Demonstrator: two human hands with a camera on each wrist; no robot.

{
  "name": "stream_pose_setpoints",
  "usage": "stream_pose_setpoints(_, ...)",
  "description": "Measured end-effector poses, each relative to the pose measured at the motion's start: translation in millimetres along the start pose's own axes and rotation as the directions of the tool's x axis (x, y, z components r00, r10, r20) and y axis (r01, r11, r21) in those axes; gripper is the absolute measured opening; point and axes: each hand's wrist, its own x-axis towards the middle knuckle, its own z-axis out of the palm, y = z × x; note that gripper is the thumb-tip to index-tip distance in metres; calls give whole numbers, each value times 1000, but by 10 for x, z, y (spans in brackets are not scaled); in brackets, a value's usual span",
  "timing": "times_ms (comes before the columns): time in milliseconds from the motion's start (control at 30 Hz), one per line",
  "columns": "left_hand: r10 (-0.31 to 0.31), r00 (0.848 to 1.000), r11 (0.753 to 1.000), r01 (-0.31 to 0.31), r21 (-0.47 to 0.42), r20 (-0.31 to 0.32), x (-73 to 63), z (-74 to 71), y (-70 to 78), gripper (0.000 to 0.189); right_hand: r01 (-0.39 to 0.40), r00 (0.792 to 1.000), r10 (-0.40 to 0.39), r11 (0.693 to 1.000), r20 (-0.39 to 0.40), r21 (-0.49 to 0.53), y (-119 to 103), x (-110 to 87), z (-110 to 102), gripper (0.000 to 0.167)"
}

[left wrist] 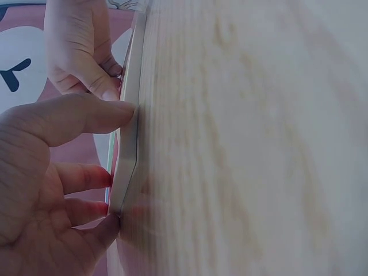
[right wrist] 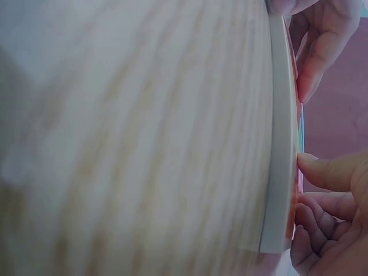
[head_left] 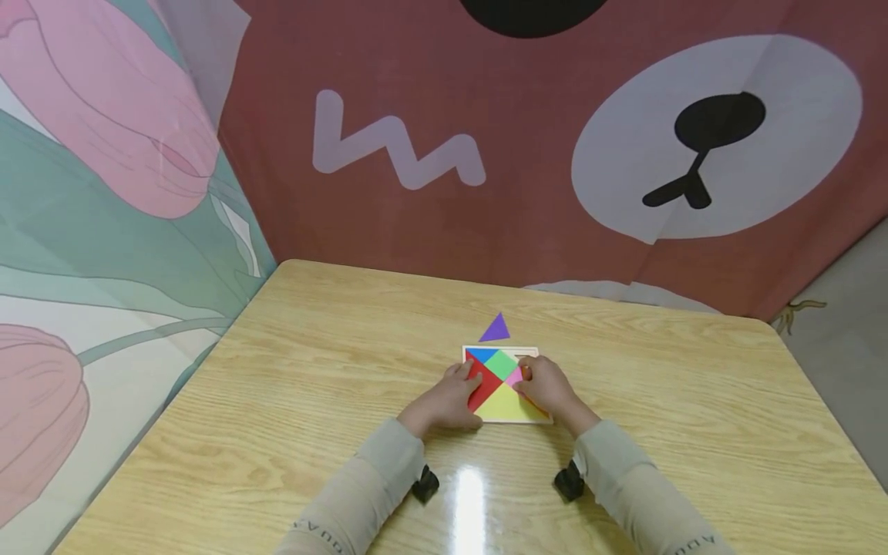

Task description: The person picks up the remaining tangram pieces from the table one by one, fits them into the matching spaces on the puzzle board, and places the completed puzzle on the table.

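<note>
A tangram tray [head_left: 516,422] lies on the table with coloured pieces in it: a red triangle [head_left: 491,383], yellow triangle [head_left: 511,406], blue triangle [head_left: 479,354], green square [head_left: 501,364] and small pink piece [head_left: 514,377]. My left hand [head_left: 449,399] holds the tray's left side, fingertips over the red triangle and thumb at the front edge. At the right side, my right hand [head_left: 550,384] pinches an orange piece [right wrist: 292,217] with thumb and fingers, hiding much of it. Beyond the tray's far rim lies a purple triangle [head_left: 496,328] on the tabletop.
The wooden table [head_left: 333,347] extends around the tray on all sides. Behind it hangs a printed curtain [head_left: 430,223] with a bear face, and a floral one [head_left: 104,231] is at the left. A dark wrist device [head_left: 425,485] sits under each sleeve.
</note>
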Motion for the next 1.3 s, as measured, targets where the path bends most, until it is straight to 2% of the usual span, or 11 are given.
stream_pose_setpoints(133, -11, 1000, 1000, 11, -9, 8, 5, 6, -2, 73, 9, 1000, -9, 1000, -6, -13, 13, 11, 11, 19)
stream_pose_setpoints(333, -7, 1000, 1000, 7, 4, 8, 14, 9, -12, 73, 18, 1000, -18, 1000, -15, -8, 25, 4, 0, 13)
stream_pose_setpoints(467, -2, 1000, 1000, 2, 7, 9, 15, 10, -15, 73, 3, 1000, -3, 1000, -21, 19, 46, -2, -10, 28)
stream_pose_setpoints(600, -2, 1000, 1000, 2, 9, 8, 15, 15, -25, 73, -2, 999, 4, 999, -33, 38, 54, 8, -12, 34)
stream_pose_setpoints(767, -3, 1000, 1000, 3, 3, 10, 14, 17, -33, 73, -21, 999, 23, 997, -29, 81, 58, 35, -8, 33)
stream_pose_setpoints(1000, 8, 1000, 1000, -8, 12, 3, 15, 19, -34, 74, 14, 998, -7, 992, -63, 124, 75, 92, -4, 28)
stream_pose_setpoints(1300, 9, 1000, 1000, -9, 5, -1, 19, 16, -34, 74, -3, 998, 14, 985, -66, 174, 96, 142, -31, 26)
